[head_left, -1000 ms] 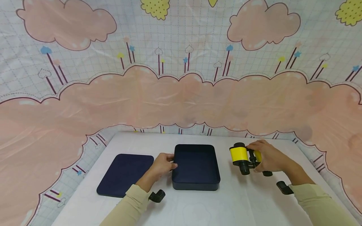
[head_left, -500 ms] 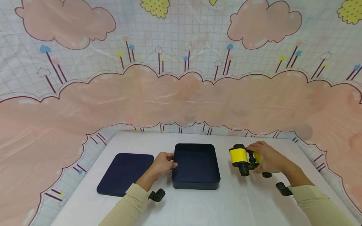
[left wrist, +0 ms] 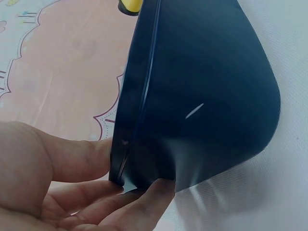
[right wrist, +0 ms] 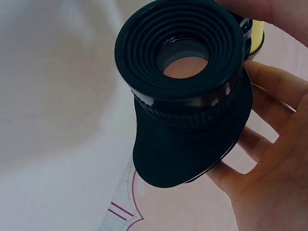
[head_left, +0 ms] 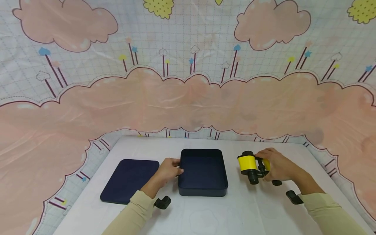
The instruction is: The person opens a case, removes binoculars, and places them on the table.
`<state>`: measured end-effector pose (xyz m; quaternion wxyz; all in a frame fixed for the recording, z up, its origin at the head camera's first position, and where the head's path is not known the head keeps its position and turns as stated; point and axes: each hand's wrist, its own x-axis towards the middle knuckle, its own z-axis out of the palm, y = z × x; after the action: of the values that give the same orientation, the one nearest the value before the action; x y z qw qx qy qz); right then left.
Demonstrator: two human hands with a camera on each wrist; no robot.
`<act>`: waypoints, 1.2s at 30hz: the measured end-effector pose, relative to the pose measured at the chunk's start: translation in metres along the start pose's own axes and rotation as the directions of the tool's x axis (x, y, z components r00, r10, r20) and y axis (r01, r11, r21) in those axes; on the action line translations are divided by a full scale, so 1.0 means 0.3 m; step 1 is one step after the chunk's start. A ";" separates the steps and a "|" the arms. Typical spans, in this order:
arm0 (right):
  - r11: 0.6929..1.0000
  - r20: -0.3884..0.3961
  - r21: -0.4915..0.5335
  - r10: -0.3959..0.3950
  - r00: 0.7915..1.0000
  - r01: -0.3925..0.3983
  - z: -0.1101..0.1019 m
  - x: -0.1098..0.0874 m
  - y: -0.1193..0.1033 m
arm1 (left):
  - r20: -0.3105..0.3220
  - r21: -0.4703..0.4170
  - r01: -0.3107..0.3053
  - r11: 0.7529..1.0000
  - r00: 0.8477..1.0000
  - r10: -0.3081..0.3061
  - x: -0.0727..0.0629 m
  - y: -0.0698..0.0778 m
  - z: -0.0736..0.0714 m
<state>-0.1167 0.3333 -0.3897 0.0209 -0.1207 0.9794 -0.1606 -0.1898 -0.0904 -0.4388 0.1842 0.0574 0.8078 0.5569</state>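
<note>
My left hand grips the left wall of an open dark navy box that stands on the table. In the left wrist view, the thumb lies at the rim and the fingers touch the outer wall of the box. To the right of it, my right hand holds yellow and black binoculars by their right barrel, apparently just above the table. An eyepiece faces the right wrist camera, with fingers curled round the far side of the barrel.
A flat navy lid lies left of the box, partly behind the left forearm. White cloth covers the table. Behind it hangs a curtain with pink clouds. Black wrist cameras stick out beside both cuffs.
The binoculars have shifted very slightly toward me, with their eyepieces dipping a little lower in the head view. The left hand keeps its grip on the box, and the box stays put.
</note>
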 end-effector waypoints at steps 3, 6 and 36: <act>1.000 -0.002 -0.002 0.001 1.000 -0.001 0.003 -0.003 0.003 | 0.002 -0.004 0.008 1.000 1.000 -0.008 -0.002 0.003 0.001; 1.000 0.004 0.000 0.002 1.000 -0.002 0.006 -0.004 0.004 | 0.007 0.002 0.010 1.000 1.000 -0.010 -0.003 0.009 -0.001; 1.000 0.020 0.030 0.004 1.000 -0.005 0.048 -0.015 0.019 | -0.005 0.013 0.028 1.000 1.000 -0.028 0.001 0.014 0.003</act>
<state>-0.1127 0.3353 -0.4051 0.0329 -0.1199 0.9769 -0.1738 -0.1902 -0.0879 -0.4352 0.1896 0.0459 0.8126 0.5492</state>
